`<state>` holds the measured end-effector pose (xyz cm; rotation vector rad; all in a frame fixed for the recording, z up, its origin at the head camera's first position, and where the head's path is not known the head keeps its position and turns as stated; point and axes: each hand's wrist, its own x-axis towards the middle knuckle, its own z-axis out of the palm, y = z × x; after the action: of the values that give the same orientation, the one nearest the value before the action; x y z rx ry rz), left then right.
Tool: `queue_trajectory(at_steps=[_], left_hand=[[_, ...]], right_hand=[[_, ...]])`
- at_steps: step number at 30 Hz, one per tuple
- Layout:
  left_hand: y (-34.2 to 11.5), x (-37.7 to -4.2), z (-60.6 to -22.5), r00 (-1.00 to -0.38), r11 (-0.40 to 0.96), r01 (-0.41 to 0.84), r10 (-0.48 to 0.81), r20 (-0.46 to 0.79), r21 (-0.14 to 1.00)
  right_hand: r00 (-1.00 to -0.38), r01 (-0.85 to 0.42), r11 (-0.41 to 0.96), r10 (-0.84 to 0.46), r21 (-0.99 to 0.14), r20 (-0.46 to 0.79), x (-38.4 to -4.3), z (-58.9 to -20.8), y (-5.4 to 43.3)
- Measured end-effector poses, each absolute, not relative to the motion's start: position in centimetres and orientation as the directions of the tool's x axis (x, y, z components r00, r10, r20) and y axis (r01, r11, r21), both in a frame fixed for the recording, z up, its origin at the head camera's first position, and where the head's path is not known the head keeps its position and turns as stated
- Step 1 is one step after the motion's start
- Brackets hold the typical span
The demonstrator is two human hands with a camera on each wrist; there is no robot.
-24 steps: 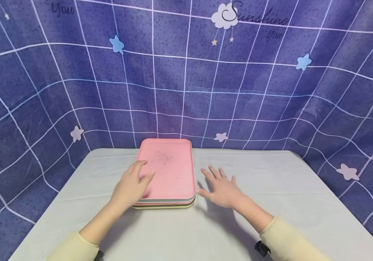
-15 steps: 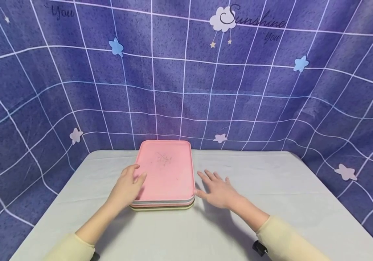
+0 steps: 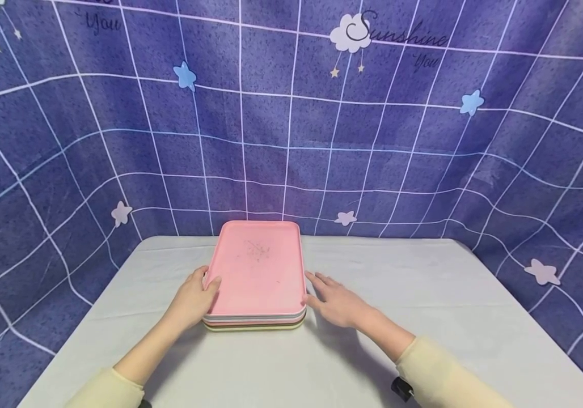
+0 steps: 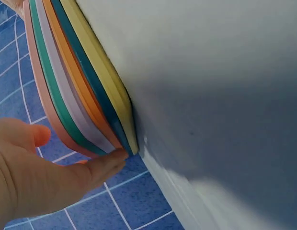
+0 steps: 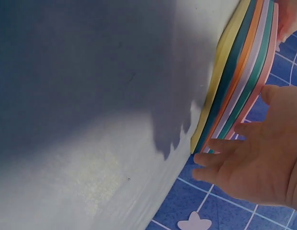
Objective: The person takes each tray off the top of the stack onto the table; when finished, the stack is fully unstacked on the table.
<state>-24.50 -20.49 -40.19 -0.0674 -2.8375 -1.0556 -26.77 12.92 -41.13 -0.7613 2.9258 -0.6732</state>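
Behind everything hangs a blue grid-patterned backdrop (image 3: pixel 424 141) scattered with stars; beside its white cloud runs the script "Sunshine", with "You" beneath. Below it a grey table (image 3: pixel 424 317) carries a stack of trays (image 3: pixel 256 320) near the far edge, pink tray (image 3: pixel 258 272) on top, with green, lilac, orange, blue and yellow rims under it. The left hand (image 3: pixel 191 300) touches the stack's left rim with relaxed fingers, holding nothing. The right hand (image 3: pixel 337 303) lies spread, fingertips at the right rim, gripping nothing.
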Motion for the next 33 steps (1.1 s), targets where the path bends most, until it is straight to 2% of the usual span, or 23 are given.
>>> queue_trajectory(at_steps=[9, 19, 33], left_hand=[[-20.6, -24.7, -40.5, -0.994, 0.776, 0.054, -0.017, 0.106, 0.629], [-21.4, -25.0, -41.3, -0.983, 0.787, 0.115, 0.003, 0.182, 0.606], [-21.8, -24.9, -41.7, -0.998, 0.591, 0.01, -0.041, 0.043, 0.807]], right_hand=[[-0.86, -0.471, 0.732, -0.506, -0.491, 0.071, -27.0, -41.5, 12.7], [-0.883, -0.414, 0.749, -0.469, -0.517, 0.028, -26.7, -41.6, 12.5], [-0.868, -0.427, 0.715, -0.495, -0.553, 0.03, -26.5, -41.9, 12.1]])
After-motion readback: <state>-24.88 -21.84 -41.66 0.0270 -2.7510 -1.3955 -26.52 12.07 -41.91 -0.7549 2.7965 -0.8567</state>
